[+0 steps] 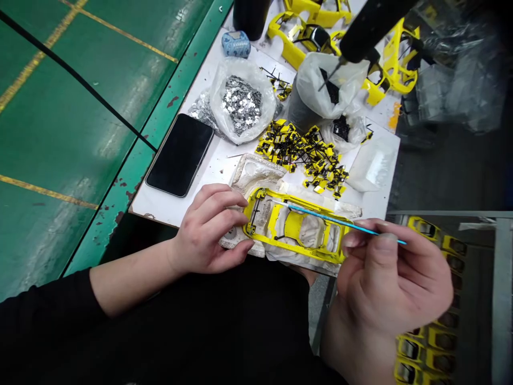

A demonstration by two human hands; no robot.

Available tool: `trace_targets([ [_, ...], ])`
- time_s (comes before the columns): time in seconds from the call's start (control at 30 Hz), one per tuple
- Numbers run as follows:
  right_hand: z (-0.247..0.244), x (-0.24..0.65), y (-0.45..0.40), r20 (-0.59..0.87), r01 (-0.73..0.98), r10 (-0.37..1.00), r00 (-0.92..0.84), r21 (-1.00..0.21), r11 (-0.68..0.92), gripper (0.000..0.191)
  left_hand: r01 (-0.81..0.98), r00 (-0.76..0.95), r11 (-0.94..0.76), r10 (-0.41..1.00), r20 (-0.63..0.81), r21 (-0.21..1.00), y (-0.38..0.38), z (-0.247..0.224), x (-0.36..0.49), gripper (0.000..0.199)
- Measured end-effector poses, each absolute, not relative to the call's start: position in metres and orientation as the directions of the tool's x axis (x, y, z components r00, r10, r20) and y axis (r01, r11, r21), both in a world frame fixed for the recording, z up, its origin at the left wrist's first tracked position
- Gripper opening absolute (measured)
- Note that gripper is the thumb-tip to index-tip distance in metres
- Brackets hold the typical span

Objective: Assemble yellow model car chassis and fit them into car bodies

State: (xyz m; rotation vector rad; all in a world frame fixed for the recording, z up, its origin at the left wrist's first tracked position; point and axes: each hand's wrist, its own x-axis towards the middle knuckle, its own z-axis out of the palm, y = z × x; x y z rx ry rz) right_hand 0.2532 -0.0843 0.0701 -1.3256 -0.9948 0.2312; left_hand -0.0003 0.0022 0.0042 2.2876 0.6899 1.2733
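Observation:
A yellow toy car body shell [298, 227] lies with its inner side showing in a whitish moulded cradle [256, 170]. At its left end, my left hand [214, 230] has curled fingers and thumb against the rim, holding it there. Pinched between the thumb and fingers of my right hand [396, 278] is a thin blue stick [340, 218] with a pale tip. The stick slants across the shell, its tip over the left part near a black strip; whether the tip touches cannot be made out. My right hand hides the shell's right end.
Behind the cradle lies a pile of small yellow-and-black parts [302, 152]. A bag of small silvery pieces [242, 104], a phone [180, 155] and a bag of black parts [320, 91] surround it. A dark screwdriver-like tool [368, 32] hangs overhead. More yellow shells [443, 342] fill the lower right.

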Motion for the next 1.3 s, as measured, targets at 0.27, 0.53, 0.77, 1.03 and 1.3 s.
trace_targets([
  [0.27, 0.075, 0.244, -0.081, 0.442, 0.388, 0.686, 0.578, -0.888, 0.246, 0.016, 0.216, 0.444, -0.783, 0.611, 0.656, 0.583, 0.002, 0.004, 0.000, 0.031],
  [0.53, 0.062, 0.249, -0.075, 0.537, 0.470, 0.667, 0.517, -0.829, 0.303, 0.019, 0.215, 0.449, -0.779, 0.614, 0.649, 0.589, 0.002, 0.004, 0.000, 0.031],
  [0.77, 0.065, 0.248, -0.077, 0.494, 0.457, 0.693, 0.525, -0.850, 0.260, 0.021, 0.206, 0.456, -0.781, 0.610, 0.648, 0.590, 0.002, 0.004, 0.000, 0.031],
  [1.03, 0.075, 0.246, -0.081, 0.477, 0.448, 0.694, 0.539, -0.860, 0.244, 0.022, 0.223, 0.444, -0.783, 0.611, 0.655, 0.580, 0.003, 0.003, 0.000, 0.030],
  [1.3, 0.068, 0.248, -0.080, 0.506, 0.460, 0.702, 0.502, -0.843, 0.279, 0.022, 0.214, 0.443, -0.784, 0.609, 0.657, 0.582, 0.003, 0.002, 0.000, 0.030],
])
